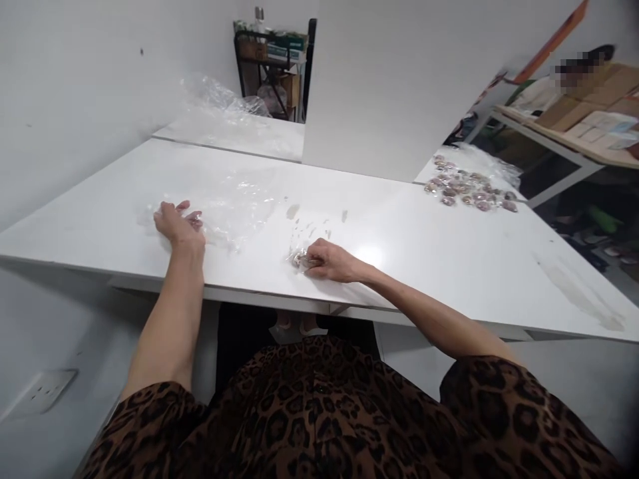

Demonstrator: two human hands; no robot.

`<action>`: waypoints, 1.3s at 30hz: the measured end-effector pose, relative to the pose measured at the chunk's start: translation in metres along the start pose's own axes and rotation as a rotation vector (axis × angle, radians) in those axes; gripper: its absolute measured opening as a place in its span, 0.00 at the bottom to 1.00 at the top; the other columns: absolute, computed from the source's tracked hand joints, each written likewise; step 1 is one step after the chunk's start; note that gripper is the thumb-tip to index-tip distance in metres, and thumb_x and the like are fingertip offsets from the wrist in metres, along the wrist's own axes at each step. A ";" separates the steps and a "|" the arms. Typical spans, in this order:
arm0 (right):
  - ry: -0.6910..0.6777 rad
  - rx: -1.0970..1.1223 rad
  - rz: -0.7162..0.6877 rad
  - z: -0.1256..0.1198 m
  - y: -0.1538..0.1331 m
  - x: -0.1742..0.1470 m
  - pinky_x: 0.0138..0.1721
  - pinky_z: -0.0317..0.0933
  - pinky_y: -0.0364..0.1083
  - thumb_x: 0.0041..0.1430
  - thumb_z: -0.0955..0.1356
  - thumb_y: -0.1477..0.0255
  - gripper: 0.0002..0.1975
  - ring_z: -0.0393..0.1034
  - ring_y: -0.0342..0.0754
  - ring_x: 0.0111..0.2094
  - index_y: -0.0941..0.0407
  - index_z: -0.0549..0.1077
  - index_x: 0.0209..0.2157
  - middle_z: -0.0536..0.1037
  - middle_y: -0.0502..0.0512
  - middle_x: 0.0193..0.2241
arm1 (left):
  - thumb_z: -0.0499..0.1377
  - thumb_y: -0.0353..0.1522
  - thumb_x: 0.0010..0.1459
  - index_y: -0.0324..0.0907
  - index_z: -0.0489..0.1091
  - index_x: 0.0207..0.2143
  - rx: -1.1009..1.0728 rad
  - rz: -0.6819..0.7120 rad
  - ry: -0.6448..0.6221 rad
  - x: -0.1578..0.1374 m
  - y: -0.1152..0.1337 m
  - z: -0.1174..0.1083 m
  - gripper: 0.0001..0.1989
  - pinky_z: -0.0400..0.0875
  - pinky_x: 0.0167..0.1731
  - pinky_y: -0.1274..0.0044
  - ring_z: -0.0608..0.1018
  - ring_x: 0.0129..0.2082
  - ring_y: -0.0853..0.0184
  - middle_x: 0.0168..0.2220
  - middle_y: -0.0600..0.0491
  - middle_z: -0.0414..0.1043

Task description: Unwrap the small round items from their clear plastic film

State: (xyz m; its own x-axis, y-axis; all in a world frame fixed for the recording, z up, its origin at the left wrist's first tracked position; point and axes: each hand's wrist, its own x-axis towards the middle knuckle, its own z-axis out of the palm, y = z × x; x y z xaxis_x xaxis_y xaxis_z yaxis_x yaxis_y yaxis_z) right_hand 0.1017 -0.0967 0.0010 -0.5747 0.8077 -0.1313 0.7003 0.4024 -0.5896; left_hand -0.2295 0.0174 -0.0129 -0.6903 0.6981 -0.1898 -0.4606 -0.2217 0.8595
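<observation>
My left hand [180, 221] is at the left of the white table, its fingers curled into thin clear plastic bags [244, 209] spread flat beside it. Some of that film shows on both sides of the hand. Near the table's front edge, my right hand [332, 261] is closed around a small clear plastic packet [298, 259]. Something brownish shows through the packet, but its kind is hard to make out. Small wet-looking smudges [312, 229] mark the tabletop just beyond the right hand.
Several small wrapped packets with purplish-brown contents [472, 186] lie at the table's [399, 233] far right. A white panel [384, 86] rises behind the table. More clear plastic [219, 100] is heaped at the back left. A second table with cardboard [574, 113] stands at right.
</observation>
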 end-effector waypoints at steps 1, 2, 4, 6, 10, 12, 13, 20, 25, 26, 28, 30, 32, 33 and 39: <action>-0.012 -0.022 -0.025 -0.001 -0.002 0.000 0.47 0.63 0.49 0.60 0.71 0.72 0.06 0.68 0.53 0.48 0.57 0.70 0.38 0.70 0.65 0.52 | 0.47 0.33 0.70 0.45 0.53 0.37 0.005 0.004 -0.007 0.000 0.000 0.000 0.06 0.50 0.14 0.83 0.70 0.18 0.75 0.32 0.57 0.70; -0.022 -0.053 -0.049 -0.002 -0.004 0.000 0.50 0.63 0.51 0.61 0.70 0.71 0.06 0.67 0.55 0.52 0.58 0.70 0.39 0.68 0.67 0.56 | 0.47 0.33 0.70 0.45 0.53 0.37 0.008 0.012 -0.006 0.000 0.000 0.000 0.06 0.49 0.15 0.83 0.70 0.18 0.75 0.31 0.58 0.70; -0.042 -0.119 -0.076 -0.004 -0.006 0.003 0.55 0.61 0.55 0.63 0.69 0.70 0.08 0.63 0.60 0.58 0.58 0.71 0.41 0.65 0.69 0.61 | 0.47 0.33 0.71 0.45 0.54 0.37 0.018 0.019 -0.003 -0.003 0.000 0.001 0.06 0.49 0.16 0.84 0.70 0.18 0.75 0.32 0.58 0.70; -0.074 -0.165 -0.108 -0.004 -0.006 0.008 0.58 0.58 0.58 0.64 0.69 0.68 0.09 0.61 0.62 0.59 0.57 0.71 0.43 0.67 0.68 0.60 | 0.47 0.33 0.72 0.46 0.54 0.37 0.032 0.015 0.006 -0.006 -0.002 0.002 0.07 0.49 0.16 0.83 0.69 0.18 0.77 0.32 0.58 0.70; -0.104 -0.192 -0.179 -0.002 -0.006 0.025 0.53 0.57 0.57 0.63 0.69 0.66 0.08 0.63 0.59 0.51 0.56 0.70 0.37 0.71 0.64 0.50 | 0.48 0.34 0.72 0.46 0.54 0.37 0.036 0.014 0.004 -0.008 -0.006 0.002 0.07 0.50 0.15 0.82 0.68 0.16 0.77 0.30 0.59 0.70; -0.090 -0.170 -0.165 -0.001 -0.008 0.031 0.47 0.58 0.52 0.61 0.69 0.69 0.09 0.64 0.55 0.45 0.56 0.66 0.32 0.71 0.61 0.43 | 0.50 0.34 0.71 0.47 0.54 0.38 0.036 0.019 -0.012 -0.008 -0.007 0.001 0.06 0.52 0.15 0.82 0.68 0.16 0.77 0.30 0.59 0.70; -0.084 -0.140 -0.142 0.000 -0.009 0.033 0.43 0.57 0.50 0.61 0.69 0.70 0.09 0.64 0.52 0.41 0.56 0.64 0.31 0.70 0.59 0.40 | 0.51 0.34 0.70 0.47 0.54 0.38 0.039 0.022 -0.017 -0.008 -0.008 0.001 0.06 0.52 0.15 0.82 0.68 0.16 0.77 0.30 0.59 0.70; -0.052 0.062 0.113 -0.009 -0.007 0.034 0.33 0.52 0.46 0.60 0.70 0.68 0.11 0.61 0.46 0.31 0.54 0.61 0.34 0.69 0.52 0.30 | 0.51 0.35 0.71 0.46 0.55 0.38 0.044 0.025 -0.024 -0.008 -0.008 0.000 0.07 0.51 0.14 0.82 0.68 0.15 0.77 0.30 0.59 0.70; 0.004 0.048 -0.120 -0.034 -0.002 0.038 0.43 0.59 0.50 0.65 0.68 0.60 0.14 0.64 0.53 0.42 0.55 0.65 0.31 0.71 0.58 0.37 | 0.52 0.37 0.71 0.46 0.55 0.37 0.055 0.018 -0.024 -0.005 -0.011 0.000 0.09 0.52 0.14 0.83 0.68 0.15 0.78 0.30 0.59 0.71; -0.016 0.058 -0.185 -0.035 -0.003 0.042 0.46 0.60 0.52 0.66 0.67 0.59 0.15 0.64 0.55 0.46 0.55 0.66 0.32 0.71 0.60 0.40 | 0.53 0.37 0.71 0.46 0.55 0.37 0.056 0.019 -0.023 -0.005 -0.010 0.000 0.09 0.52 0.14 0.83 0.68 0.15 0.78 0.31 0.59 0.71; -0.093 0.068 -0.262 -0.031 -0.004 0.053 0.51 0.59 0.54 0.67 0.67 0.58 0.16 0.63 0.57 0.50 0.55 0.67 0.31 0.71 0.61 0.44 | 0.53 0.36 0.70 0.46 0.56 0.37 0.056 0.017 -0.019 -0.006 -0.010 0.000 0.09 0.52 0.14 0.83 0.68 0.15 0.78 0.30 0.58 0.71; -0.151 0.050 -0.273 -0.021 -0.007 0.065 0.51 0.59 0.54 0.66 0.68 0.60 0.16 0.63 0.56 0.48 0.55 0.65 0.30 0.70 0.60 0.43 | 0.52 0.35 0.70 0.46 0.56 0.37 0.052 0.017 -0.015 -0.007 -0.009 -0.001 0.08 0.53 0.14 0.83 0.69 0.15 0.78 0.30 0.58 0.71; -0.142 0.010 -0.253 -0.009 -0.008 0.072 0.48 0.60 0.53 0.64 0.69 0.64 0.15 0.62 0.53 0.43 0.55 0.62 0.29 0.69 0.58 0.38 | 0.52 0.35 0.70 0.46 0.55 0.37 0.048 0.018 -0.010 -0.007 -0.009 -0.002 0.07 0.53 0.14 0.83 0.69 0.15 0.77 0.30 0.58 0.71; -0.123 -0.002 -0.238 -0.004 -0.009 0.074 0.46 0.60 0.52 0.63 0.69 0.66 0.15 0.62 0.51 0.41 0.55 0.61 0.28 0.69 0.57 0.36 | 0.51 0.35 0.70 0.46 0.55 0.37 0.049 0.018 -0.009 -0.007 -0.010 -0.002 0.07 0.54 0.14 0.83 0.69 0.15 0.77 0.30 0.59 0.71; -0.041 0.142 -0.058 0.001 -0.009 0.054 0.39 0.63 0.48 0.58 0.72 0.69 0.22 0.65 0.46 0.36 0.56 0.71 0.54 0.69 0.58 0.43 | 0.53 0.34 0.69 0.46 0.55 0.37 0.077 0.023 -0.012 -0.006 -0.008 -0.001 0.07 0.51 0.14 0.84 0.69 0.16 0.78 0.30 0.59 0.71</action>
State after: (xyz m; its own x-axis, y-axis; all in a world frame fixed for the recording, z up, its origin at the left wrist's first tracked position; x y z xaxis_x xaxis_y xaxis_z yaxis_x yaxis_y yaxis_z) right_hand 0.0638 -0.0572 -0.0019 -0.6316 0.7653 -0.1243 0.5999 0.3808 -0.7037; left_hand -0.2223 0.0145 -0.0194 -0.6933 0.7017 -0.1642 -0.4003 -0.1855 0.8974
